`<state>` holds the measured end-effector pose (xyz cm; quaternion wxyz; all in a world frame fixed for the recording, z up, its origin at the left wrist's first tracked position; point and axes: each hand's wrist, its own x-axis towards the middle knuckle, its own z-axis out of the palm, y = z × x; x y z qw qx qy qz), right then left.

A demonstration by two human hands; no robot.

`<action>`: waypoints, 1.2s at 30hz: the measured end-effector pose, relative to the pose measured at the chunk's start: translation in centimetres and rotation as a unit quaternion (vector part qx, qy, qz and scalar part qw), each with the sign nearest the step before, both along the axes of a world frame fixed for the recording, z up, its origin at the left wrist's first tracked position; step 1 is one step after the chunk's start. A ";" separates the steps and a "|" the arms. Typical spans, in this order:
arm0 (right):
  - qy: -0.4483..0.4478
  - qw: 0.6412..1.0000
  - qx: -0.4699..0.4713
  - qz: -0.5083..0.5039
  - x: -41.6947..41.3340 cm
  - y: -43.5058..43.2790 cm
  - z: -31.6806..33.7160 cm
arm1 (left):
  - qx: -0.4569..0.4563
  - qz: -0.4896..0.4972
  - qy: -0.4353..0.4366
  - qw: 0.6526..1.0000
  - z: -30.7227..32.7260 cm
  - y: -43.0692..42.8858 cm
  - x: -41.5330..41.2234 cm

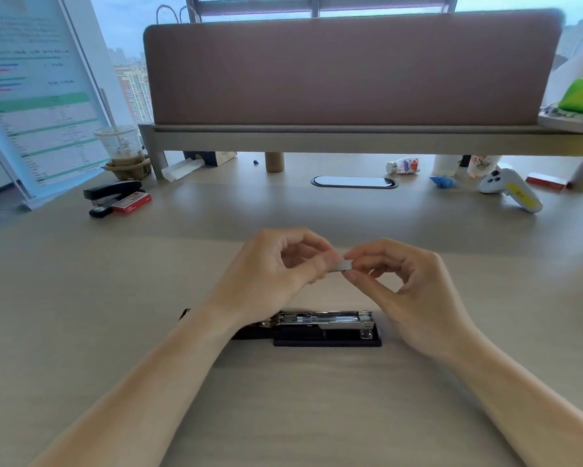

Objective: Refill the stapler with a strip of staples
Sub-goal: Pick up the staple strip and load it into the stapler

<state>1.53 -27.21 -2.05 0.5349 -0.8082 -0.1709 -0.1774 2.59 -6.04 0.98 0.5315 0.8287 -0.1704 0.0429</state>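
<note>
Just above the desk (81, 315), the left hand (269, 271) and right hand (404, 281) meet, each pinching one end of a short strip of staples (343, 265) between thumb and fingertips. Below them the open stapler (327, 326) lies flat, its metal channel exposed; the left wrist covers its rear end. Far left sit a second black stapler (110, 193) touching a red staple box (131, 203), beside a plastic cup (120, 144). At the right rests a white device (509, 190), possibly a handheld controller.
</note>
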 end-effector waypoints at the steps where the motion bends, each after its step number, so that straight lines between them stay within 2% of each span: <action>1: -0.014 1.000 -0.013 -0.002 -0.2 0.0 0.1 | -0.031 -0.008 0.047 0.998 0.0 0.1 0.1; 3: -0.040 0.999 -0.035 -0.006 -0.5 0.1 0.2 | -0.070 -0.025 0.103 0.992 0.2 0.3 0.2; 7: -0.080 0.995 -0.059 -0.031 -0.9 0.3 0.5 | -0.110 -0.048 0.137 0.983 0.5 0.4 0.1; 13: -0.039 0.999 -0.027 -0.027 -0.9 0.4 0.6 | -0.109 -0.037 0.096 0.989 0.4 0.4 0.3; 17: -0.020 1.000 0.013 -0.015 -0.6 0.3 0.5 | -0.076 -0.036 0.034 0.996 0.2 0.3 0.3; 23: -0.018 1.000 0.018 0.004 -0.7 -0.1 0.5 | -0.021 -0.037 -0.044 0.998 0.4 0.0 -0.4; 25: 0.007 0.999 0.010 0.043 -0.6 -0.6 0.7 | 0.008 -0.042 -0.055 0.998 0.7 0.1 -0.8; 28: 0.048 0.990 -0.066 0.116 -0.9 -1.4 1.0 | 0.063 -0.078 -0.064 0.993 1.2 0.3 -1.4; 31: 0.071 0.976 -0.172 0.117 -1.3 -1.5 0.9 | 0.127 -0.112 -0.078 0.982 1.2 0.2 -1.8; 36: 0.079 0.974 -0.173 0.123 -1.2 -1.4 0.9 | 0.156 -0.126 -0.072 0.977 1.2 0.2 -1.7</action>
